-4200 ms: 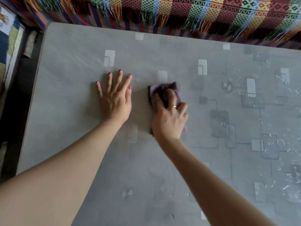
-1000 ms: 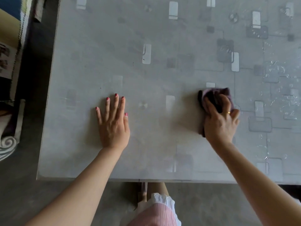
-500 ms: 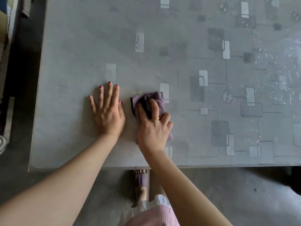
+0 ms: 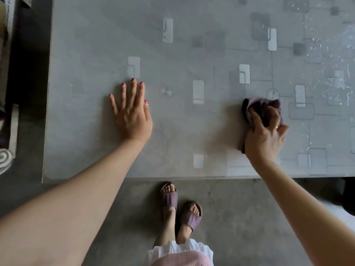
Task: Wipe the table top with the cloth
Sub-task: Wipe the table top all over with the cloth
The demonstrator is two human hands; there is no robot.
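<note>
While the left hand (image 4: 132, 116) lies flat, fingers straight, bracing the body on the desk (image 4: 92, 54), the right hand (image 4: 266, 135) fingers clamp the bunched purple cloth (image 4: 255, 105) at 3 o'clock, pressing it down for wiping.

A room in a home: a grey table (image 4: 92, 54) with a printed pattern of squares fills the upper frame, standing on a bare concrete floor (image 4: 240, 217). At bottom centre, a person's feet in mauve house slippers (image 4: 189, 215) show below a pink skirt hem (image 4: 178, 254). A swirl-patterned rug (image 4: 4, 160) edges the left side.
</note>
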